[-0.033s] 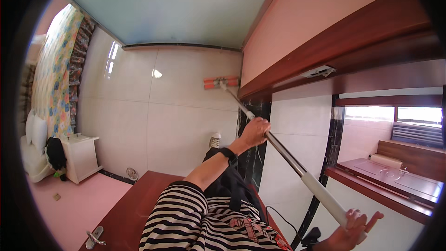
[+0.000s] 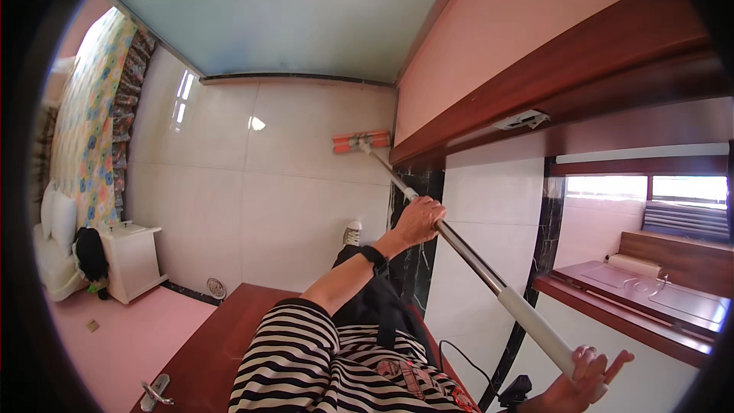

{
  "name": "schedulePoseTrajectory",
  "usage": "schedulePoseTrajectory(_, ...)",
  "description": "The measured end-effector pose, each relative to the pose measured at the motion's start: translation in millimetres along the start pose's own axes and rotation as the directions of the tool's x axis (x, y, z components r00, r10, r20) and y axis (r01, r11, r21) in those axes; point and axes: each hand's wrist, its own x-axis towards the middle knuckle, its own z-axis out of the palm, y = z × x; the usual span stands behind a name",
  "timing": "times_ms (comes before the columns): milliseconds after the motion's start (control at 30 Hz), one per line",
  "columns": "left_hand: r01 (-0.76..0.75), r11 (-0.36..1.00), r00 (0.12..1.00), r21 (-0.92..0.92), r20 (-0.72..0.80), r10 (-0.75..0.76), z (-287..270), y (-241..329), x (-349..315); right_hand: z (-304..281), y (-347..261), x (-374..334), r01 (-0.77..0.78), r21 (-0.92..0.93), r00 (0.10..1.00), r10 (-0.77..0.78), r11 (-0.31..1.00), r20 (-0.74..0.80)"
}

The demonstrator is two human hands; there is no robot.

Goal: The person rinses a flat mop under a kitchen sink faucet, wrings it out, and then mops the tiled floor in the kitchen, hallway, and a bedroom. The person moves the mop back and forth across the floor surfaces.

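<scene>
A sponge mop with an orange-red head (image 2: 361, 142) rests on the pale tiled floor, close to the foot of the pink wall. Its long metal and white pole (image 2: 474, 256) runs slantwise back toward me. My left hand (image 2: 420, 220), with a dark band at the wrist, is wrapped round the middle of the pole. Near the pole's white end, my right hand (image 2: 587, 376) is closed on the grip, with one finger sticking out. My shoe (image 2: 352, 233) stands on the tiles below the mop head.
A dark red door (image 2: 199, 359) with a metal handle is at lower left. The dark red door frame (image 2: 596, 84) and black threshold (image 2: 417, 260) lie to the right. Beyond the floor stands a frosted panel (image 2: 283, 16). A bed (image 2: 88, 123) and white nightstand (image 2: 131, 260) are at left.
The mop head has shifted slightly to the left and turned a little, its right end now higher. Both hands keep their hold on the pole.
</scene>
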Motion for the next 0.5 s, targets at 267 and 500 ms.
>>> schedulePoseTrajectory(267,-0.012,0.995,0.993,0.096,-0.116,0.023,-30.2,-23.3,47.0,9.5,31.6,-9.2,0.128,0.181,0.973,-0.159,0.975,0.168)
schedulePoseTrajectory(500,0.044,0.995,0.989,0.089,-0.145,-0.031,-9.8,-105.6,61.7,25.1,106.0,-30.9,0.081,-0.056,0.946,-0.059,0.995,0.318)
